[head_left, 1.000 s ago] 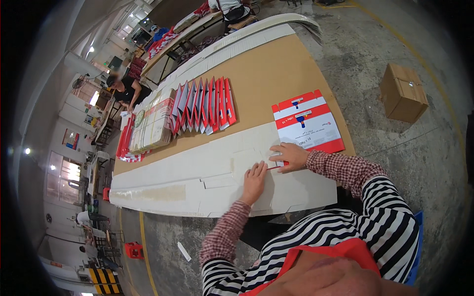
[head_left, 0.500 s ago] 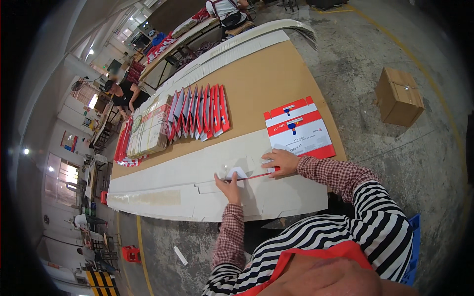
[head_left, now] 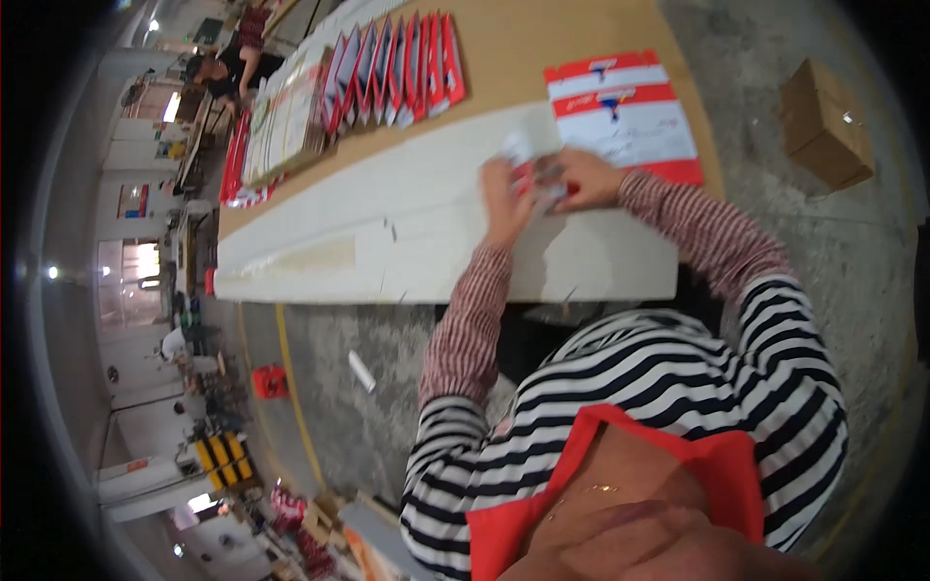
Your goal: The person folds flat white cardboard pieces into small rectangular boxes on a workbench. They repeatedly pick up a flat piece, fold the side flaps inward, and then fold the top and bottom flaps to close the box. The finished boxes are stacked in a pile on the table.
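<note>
Over the white cardboard sheets at the table's near side, a small red and white folded carton (head_left: 524, 177) is held between my two hands; motion blurs it. My left hand (head_left: 504, 201) closes on its left side, with a white flap sticking up above the fingers. From the right, my right hand (head_left: 585, 180) grips the other end, fingers bent round it. Just beyond my right hand lies a flat red and white printed carton blank (head_left: 635, 140).
Several partly opened red and white cartons (head_left: 395, 73) stand in a row at the table's far side. Left of them is a strapped bundle of flat cardboard (head_left: 283, 131). A brown box (head_left: 823, 126) sits on the floor at right. A co-worker (head_left: 228, 73) is at far left.
My hands have come closer together and lifted the folded carton off the white sheets; it was lying stretched between them. The view has tilted, so the table sits higher.
</note>
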